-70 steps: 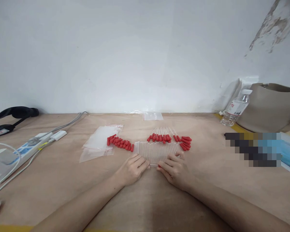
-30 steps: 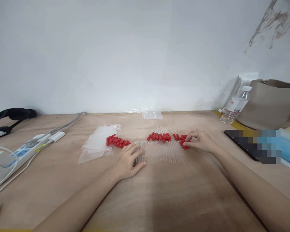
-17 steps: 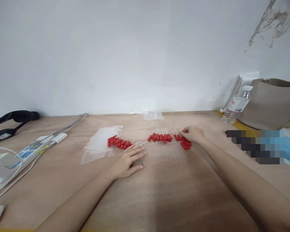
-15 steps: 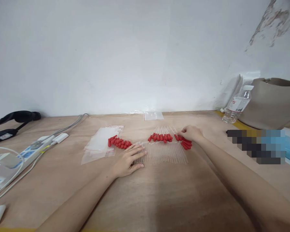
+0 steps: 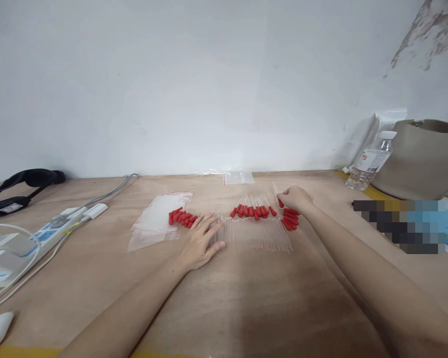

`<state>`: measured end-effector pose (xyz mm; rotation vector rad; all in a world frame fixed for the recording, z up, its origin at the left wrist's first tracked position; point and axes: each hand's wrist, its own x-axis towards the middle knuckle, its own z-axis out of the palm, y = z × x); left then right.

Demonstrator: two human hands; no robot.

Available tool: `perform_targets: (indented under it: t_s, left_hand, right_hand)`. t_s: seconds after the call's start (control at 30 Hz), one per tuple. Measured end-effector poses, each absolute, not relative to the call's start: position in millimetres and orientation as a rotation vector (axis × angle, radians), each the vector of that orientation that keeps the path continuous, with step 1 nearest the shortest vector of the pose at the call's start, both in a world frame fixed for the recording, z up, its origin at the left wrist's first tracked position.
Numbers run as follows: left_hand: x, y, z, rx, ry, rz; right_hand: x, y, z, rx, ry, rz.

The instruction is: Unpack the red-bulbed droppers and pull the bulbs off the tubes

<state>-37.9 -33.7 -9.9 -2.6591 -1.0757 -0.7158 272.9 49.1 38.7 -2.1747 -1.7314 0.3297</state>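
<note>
My left hand (image 5: 203, 241) lies with fingers spread over the left end of a row of clear thin tubes (image 5: 256, 234), close to a pile of red rubber bulbs (image 5: 182, 218). Between its fingertips my right hand (image 5: 295, 198) pinches a dropper (image 5: 280, 203), whose red bulb points down and whose clear tube points up and away. More red bulbs (image 5: 291, 219) lie just below that hand. Above the tube row, several droppers with red bulbs (image 5: 254, 211) are fanned out, their clear tubes towards the wall.
Clear zip bags (image 5: 155, 214) are stacked at left; another bag (image 5: 239, 178) lies by the wall. A power strip (image 5: 47, 238) with cables and a black headset-like object (image 5: 24, 189) are far left. A plastic bottle (image 5: 373, 161) and a grey bag (image 5: 420, 156) stand at right.
My right hand has brought the pinched dropper upward, away from the bulbs at right. One more dropper lies at the right end of the fan. My left hand stays on the tubes.
</note>
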Motion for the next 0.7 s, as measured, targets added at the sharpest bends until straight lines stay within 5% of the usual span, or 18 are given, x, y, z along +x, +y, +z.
perform_targets:
  t_s: [0.3, 0.4, 0.7]
  left_hand:
    - [-32.9, -44.0, -10.1, -2.456, -1.052, -1.076]
    - [-24.8, -51.7, -6.5, -2.444, -0.824, -0.995]
    - [-4.6, -63.5, -4.8, -2.461, -0.380, -0.774]
  right_hand:
    - [228.6, -38.1, 11.7, -1.169, -2.071, 0.034]
    - [214.8, -63.2, -9.9, -1.044, -2.196, -0.214]
    - [197.8, -82.0, -21.8, -0.840, -2.233, -0.230]
